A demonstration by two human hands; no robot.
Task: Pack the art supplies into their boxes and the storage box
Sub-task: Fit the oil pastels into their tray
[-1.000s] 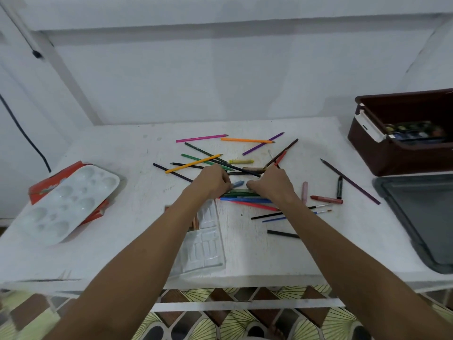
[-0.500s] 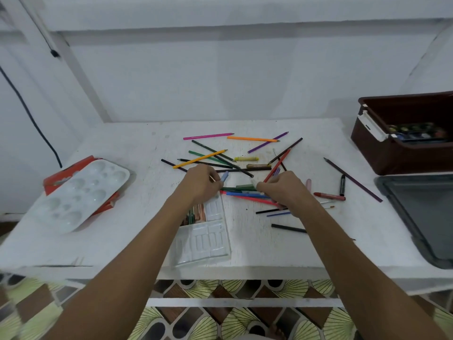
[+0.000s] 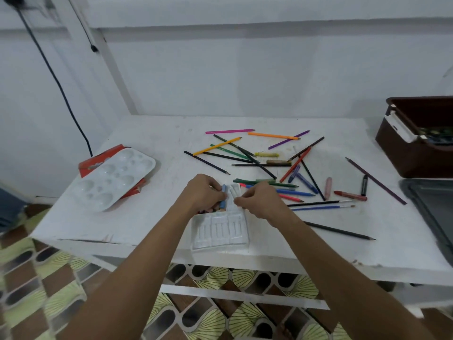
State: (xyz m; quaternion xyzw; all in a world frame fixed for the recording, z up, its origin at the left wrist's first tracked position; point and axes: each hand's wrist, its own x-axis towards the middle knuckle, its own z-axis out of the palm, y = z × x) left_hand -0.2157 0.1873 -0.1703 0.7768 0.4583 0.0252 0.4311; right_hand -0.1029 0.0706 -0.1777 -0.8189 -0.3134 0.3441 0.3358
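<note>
Near the table's left edge lies the white plastic paint palette [image 3: 114, 179], resting on a red cardboard box [image 3: 98, 161]. At the front edge, in the middle, sits the clear moulded plastic crayon tray [image 3: 219, 233]. My left hand [image 3: 203, 193] is over the tray's far end, fingers curled round a short blue crayon [image 3: 223, 197] that I am setting into a slot. Just beside it, my right hand [image 3: 261, 201] pinches the tray's thin far rim to steady it.

I judge the crayon light, stiff and waxy, likely to snap if bent, so I take it by its middle. The tray looks flimsy and will flex; I hold it by the rim, gently.

Beyond my hands, toward the table's middle and back edge, the loose coloured pencils [image 3: 230, 158] lie crossed over each other, with more crayons [image 3: 350, 195] and thin paintbrushes [image 3: 321, 205] to the right. At the right edge stands the brown plastic storage box [image 3: 414, 153], and nearer me a dark grey lid [image 3: 431, 212].
</note>
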